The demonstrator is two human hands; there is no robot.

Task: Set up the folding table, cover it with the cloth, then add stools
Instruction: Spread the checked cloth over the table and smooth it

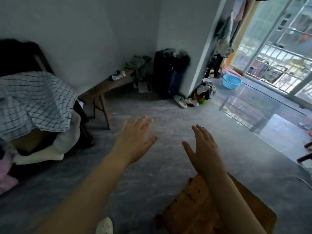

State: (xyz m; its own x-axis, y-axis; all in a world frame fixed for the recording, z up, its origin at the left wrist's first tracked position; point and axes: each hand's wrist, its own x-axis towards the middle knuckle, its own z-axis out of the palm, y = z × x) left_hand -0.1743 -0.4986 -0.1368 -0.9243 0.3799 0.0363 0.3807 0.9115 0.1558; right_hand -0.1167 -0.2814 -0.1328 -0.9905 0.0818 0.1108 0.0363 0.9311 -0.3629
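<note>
Both my hands are stretched out in front of me above the grey floor, palms down and fingers spread, holding nothing. My left hand [135,141] is left of centre and my right hand [202,147] is a little to its right. Under my right forearm, at the bottom right, lies a worn brown wooden board [194,208] that may be the folding table's top; I cannot tell for sure. A blue-and-white checked cloth [33,105] is draped over a pile at the left. A long wooden bench [103,88] stands along the far wall.
A dark suitcase [168,73] stands in the far corner beside a white pillar. A blue basin [232,81] sits by the balcony door, with slippers [180,100] and clutter at the pillar's foot. A dark chair back [20,56] is at far left. Bare floor lies ahead.
</note>
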